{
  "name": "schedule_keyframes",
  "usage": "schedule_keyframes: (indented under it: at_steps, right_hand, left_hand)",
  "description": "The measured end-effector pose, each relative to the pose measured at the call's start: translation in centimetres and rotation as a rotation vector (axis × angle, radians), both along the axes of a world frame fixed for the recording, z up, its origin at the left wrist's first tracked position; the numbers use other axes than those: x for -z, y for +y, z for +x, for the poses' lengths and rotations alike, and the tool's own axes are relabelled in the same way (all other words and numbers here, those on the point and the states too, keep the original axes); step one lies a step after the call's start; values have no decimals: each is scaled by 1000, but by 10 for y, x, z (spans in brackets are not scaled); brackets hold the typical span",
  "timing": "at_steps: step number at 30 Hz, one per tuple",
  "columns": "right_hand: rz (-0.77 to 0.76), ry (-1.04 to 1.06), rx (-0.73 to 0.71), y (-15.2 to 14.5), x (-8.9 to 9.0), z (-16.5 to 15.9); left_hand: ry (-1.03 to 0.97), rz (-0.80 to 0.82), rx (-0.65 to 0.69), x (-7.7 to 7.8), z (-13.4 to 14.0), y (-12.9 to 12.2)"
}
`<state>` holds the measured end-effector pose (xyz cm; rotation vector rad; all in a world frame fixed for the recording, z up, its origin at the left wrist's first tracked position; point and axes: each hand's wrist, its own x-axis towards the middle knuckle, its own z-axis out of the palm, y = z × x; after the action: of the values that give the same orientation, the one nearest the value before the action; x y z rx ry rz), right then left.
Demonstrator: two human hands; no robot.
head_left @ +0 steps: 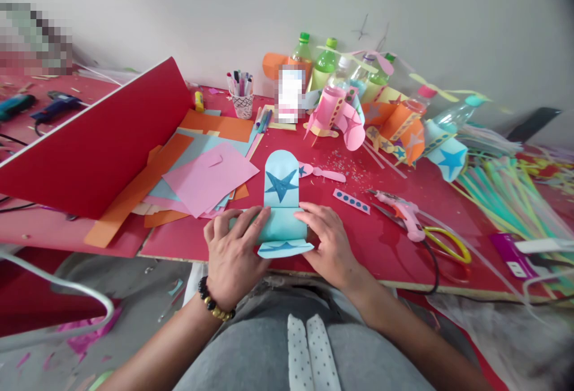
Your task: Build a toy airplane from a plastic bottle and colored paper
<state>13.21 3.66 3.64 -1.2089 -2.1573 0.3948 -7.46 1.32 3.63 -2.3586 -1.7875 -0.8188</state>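
beaded bracelet (208, 303) (black, some gold) | grey garment (255, 352) | dotted white strips (296, 349)

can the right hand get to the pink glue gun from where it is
Probably yes: only red tabletop shows between the right hand and the pink glue gun, though the hand would likely have to leave the light blue paper it touches.

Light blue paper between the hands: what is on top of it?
The light blue paper bears a dark blue star on its far flap; the left hand on it hides the surface beneath.
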Motion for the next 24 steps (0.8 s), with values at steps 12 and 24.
schedule_keyframes:
  at_steps: [12,24]
  right_hand:
    - [-9,-15,-9,2,0,2]
    - [24,-86,-25,3,2,2]
  left_hand:
    - [-155,90,403,3,-19,-17]
    - [-161,78,493,7,-25,-14]
